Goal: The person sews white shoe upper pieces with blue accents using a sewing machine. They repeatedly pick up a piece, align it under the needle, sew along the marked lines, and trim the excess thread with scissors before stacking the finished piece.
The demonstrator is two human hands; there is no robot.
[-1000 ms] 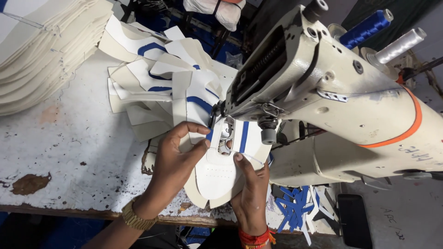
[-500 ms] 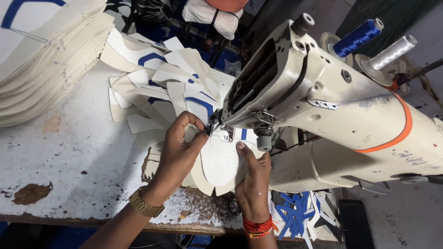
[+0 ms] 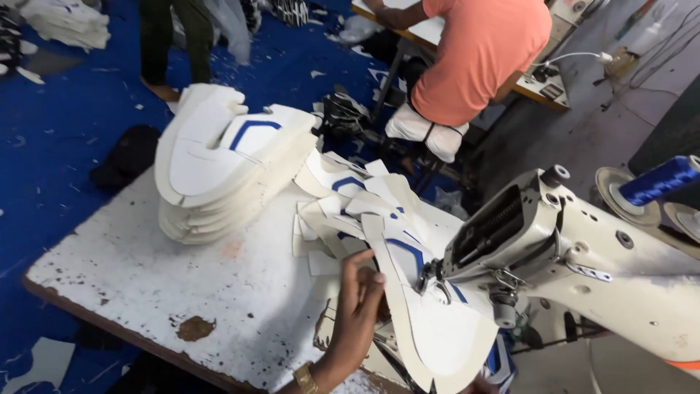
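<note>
My left hand [image 3: 357, 310] reaches up from the bottom of the view and pinches the left edge of a white shoe-upper piece [image 3: 437, 332] with a blue stripe. That piece lies under the needle area of a white sewing machine [image 3: 576, 255]. Only a sliver of my right hand [image 3: 475, 382] shows at the bottom edge, below the piece, and its grip is hidden. A gold bangle sits on my left wrist.
A tall stack of white cut pieces [image 3: 219, 160] stands at the back left of the worn white table [image 3: 146, 270], with looser pieces [image 3: 350, 204] fanned beside it. A blue thread spool [image 3: 660, 181] tops the machine. A seated person in an orange shirt [image 3: 481, 58] works behind; another person [image 3: 168, 44] stands on the blue floor.
The view has tilted up and away, now showing the floor and the people behind. My right hand has dropped almost out of frame. My left hand stays on the piece's edge.
</note>
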